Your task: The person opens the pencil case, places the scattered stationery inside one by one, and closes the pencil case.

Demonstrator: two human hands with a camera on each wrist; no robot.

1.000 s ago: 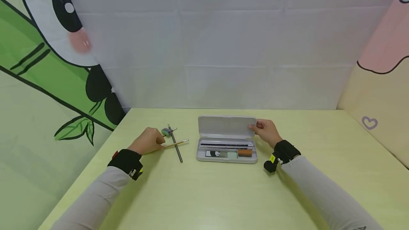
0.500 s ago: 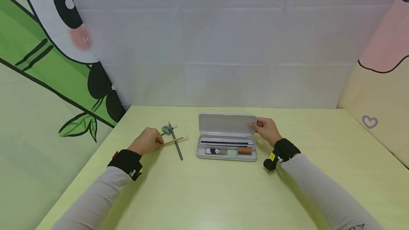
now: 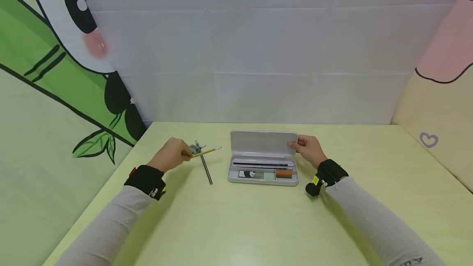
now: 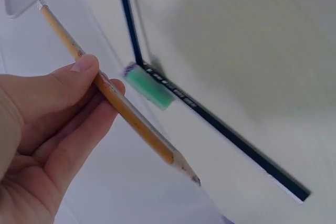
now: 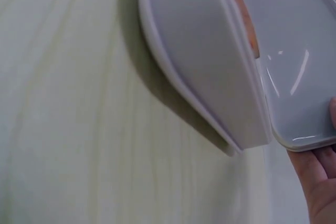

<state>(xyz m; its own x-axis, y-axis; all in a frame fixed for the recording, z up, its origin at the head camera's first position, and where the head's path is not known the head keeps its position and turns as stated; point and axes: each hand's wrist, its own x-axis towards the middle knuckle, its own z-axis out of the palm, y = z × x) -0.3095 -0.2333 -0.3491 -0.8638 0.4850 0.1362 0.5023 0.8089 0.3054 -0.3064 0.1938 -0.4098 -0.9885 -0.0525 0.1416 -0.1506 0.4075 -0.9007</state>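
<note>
Up comes the yellow pencil [image 3: 206,152], off the table [image 3: 236,225] now, pinched between thumb and fingers of the left hand [image 3: 172,156] and pointing toward three o'clock. Beneath it lie one dark pencil [image 3: 204,163] and one green eraser [image 3: 193,149], touching. At three o'clock stands one white pencil case [image 3: 263,165], lid up, the right hand [image 3: 309,150] gripping that lid's right edge. Inside: one dark pen, one orange eraser [image 3: 283,173].

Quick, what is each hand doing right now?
Left hand: pinching the yellow pencil, lifted off the table.
Right hand: gripping the raised lid of the open pencil case.
</note>
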